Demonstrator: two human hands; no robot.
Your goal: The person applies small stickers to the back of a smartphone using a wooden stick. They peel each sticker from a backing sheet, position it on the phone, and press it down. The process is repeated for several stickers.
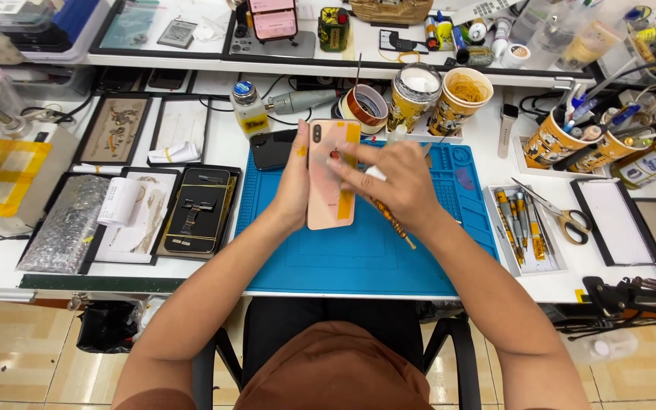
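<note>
Pink-backed slim smartphone [329,176] held over the blue silicone mat [358,254], left hand [295,182] fingers closed around its nine o'clock edge; right hand [396,186], at three o'clock, grips an orange-handled tool [390,220]. A slip could scratch the back.

White workbench [214,144] cluttered, raised rear shelf [328,67]; black chair [449,349]; beige tiled floor [17,349]; bright even light.

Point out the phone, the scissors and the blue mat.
phone [326,193]: head view, on the lower half of its pink back.
scissors [563,216]: head view, near the pivot, by the handles.
blue mat [343,262]: head view, on a bare part near its front edge.
</note>
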